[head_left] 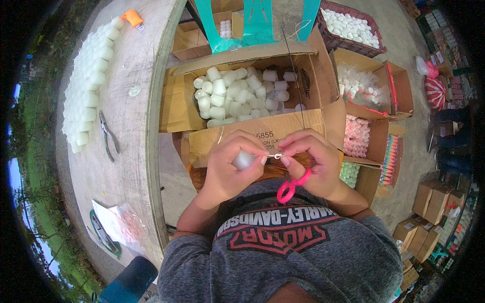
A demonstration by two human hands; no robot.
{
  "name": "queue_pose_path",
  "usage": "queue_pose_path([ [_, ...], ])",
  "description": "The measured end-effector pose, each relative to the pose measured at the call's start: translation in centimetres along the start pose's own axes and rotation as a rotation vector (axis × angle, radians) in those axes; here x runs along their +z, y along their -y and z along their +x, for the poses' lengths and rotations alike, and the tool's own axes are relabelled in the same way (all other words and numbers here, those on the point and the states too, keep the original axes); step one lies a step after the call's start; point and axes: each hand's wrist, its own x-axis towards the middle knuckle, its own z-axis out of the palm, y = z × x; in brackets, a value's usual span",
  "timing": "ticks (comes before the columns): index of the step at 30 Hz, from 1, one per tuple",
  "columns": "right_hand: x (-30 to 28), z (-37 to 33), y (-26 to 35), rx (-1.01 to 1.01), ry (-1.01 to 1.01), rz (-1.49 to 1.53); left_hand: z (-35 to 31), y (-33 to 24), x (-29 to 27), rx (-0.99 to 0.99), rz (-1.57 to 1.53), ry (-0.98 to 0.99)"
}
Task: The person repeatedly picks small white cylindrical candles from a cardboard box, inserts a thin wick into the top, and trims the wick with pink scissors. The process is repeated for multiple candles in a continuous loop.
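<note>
In front of my chest, my left hand (233, 169) curls around a small whitish votive candle (244, 160), its thumb and forefinger pinching a pale string (271, 156). The string looks like a wick and has a small loop or knot. My right hand (316, 164) pinches the other side of that loop between thumb and forefinger. Pink-handled scissors (286, 192) hang from the same hand, their blades hidden by the fingers. Beyond both hands, an open cardboard box (202, 146) holds many similar candles (235, 91).
A table (136, 116) on the left carries rows of candles (91, 83), pliers (107, 136) and an orange tool (132, 18). A teal chair (257, 22) stands behind the box. At right are a crate (331, 30) of white pieces and boxes of pink (356, 136) and green pieces (349, 174).
</note>
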Motion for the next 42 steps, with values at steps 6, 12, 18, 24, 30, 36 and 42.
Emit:
queue_pose_path([
  [6,0.9,0.1,0.5,0.017,0.011,0.010,0.0,-0.3,0.4,0.148,0.113,-0.040],
  [12,-0.4,-0.1,0.6,-0.009,0.069,-0.001,-0.4,-0.8,0.0,0.197,0.205,-0.128],
  [18,3.1,-0.4,-1.3,0.477,0.254,0.625,-0.3,-0.1,1.2,-0.087,-0.665,-0.200],
  [24,1.6,-0.5,0.6,0.264,0.675,0.199,1.3,0.2,-0.2,-0.096,-0.235,-0.463],
  [30,-2.5,1.6,0.8,-0.076,0.136,-0.730,0.3,0.7,-1.8,0.030,0.143,0.154],
  [36,-3.8,2.2,-0.5,-0.095,0.249,-0.574,-0.4,1.2,-1.0,-0.406,-0.646,0.133],
  [42,-5.3,1.1,-1.4,0.639,0.523,0.610,0.3,0.8,-1.0,-0.377,-0.346,-0.083],
])
